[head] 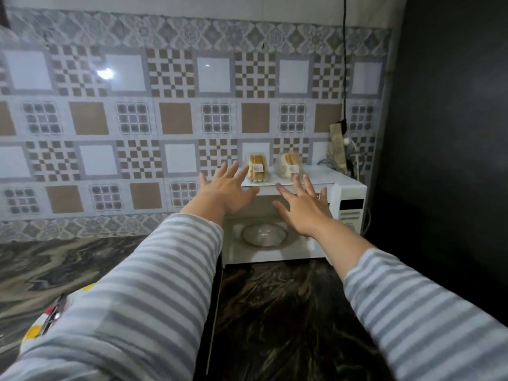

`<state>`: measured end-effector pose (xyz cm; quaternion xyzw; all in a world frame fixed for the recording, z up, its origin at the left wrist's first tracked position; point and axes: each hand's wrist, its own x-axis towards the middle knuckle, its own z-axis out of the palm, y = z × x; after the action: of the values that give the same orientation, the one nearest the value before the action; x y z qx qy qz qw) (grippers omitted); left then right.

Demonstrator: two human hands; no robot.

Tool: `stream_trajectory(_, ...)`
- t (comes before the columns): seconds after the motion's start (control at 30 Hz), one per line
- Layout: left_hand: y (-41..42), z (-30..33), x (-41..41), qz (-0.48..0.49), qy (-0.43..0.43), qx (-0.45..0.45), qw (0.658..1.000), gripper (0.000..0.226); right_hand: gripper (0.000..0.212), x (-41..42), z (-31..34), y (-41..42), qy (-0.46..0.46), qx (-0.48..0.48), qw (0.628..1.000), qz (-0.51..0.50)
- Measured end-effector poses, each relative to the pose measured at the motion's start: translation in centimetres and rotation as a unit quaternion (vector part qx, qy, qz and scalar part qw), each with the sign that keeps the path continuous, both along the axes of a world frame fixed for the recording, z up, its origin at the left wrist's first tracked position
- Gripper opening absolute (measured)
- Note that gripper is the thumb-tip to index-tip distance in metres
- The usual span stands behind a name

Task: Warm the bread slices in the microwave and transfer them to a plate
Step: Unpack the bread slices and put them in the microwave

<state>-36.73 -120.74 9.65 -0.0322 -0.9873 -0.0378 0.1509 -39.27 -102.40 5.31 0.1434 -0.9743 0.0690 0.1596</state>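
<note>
A white microwave stands on the counter against the tiled wall, its door swung open toward me. Inside sits a bare glass turntable. On its top rest two clear packs of bread slices, the left pack and the right pack. My left hand is stretched out with fingers spread, just left of and below the left pack, not touching it. My right hand is also spread wide, in front of the microwave's upper edge below the right pack. Both hands hold nothing.
The open microwave door juts toward me under my left arm. The dark marbled counter spreads in front. A black cable hangs to a power strip at the back right. A colourful object lies at lower left.
</note>
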Motion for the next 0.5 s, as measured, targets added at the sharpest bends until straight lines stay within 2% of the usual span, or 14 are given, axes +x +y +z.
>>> stream_trajectory(0.17, 2.3, 0.1, -7.0, 0.015, 0.08, 0.004, 0.997, 0.069, 0.058, -6.9, 1.4, 1.7, 0.022, -0.024, 0.999, 0.002)
stream_trajectory(0.4, 5.2, -0.4, -16.6, 0.046, 0.094, 0.059, 0.993, 0.071, 0.056, -17.4, 3.3, 2.7, 0.01, -0.08, 0.997, 0.014)
stream_trajectory(0.5, 5.5, 0.0, -20.5, 0.078, 0.095, 0.078, 0.989, 0.073, 0.059, -21.3, 4.3, 2.5, -0.003, -0.135, 0.991, 0.022)
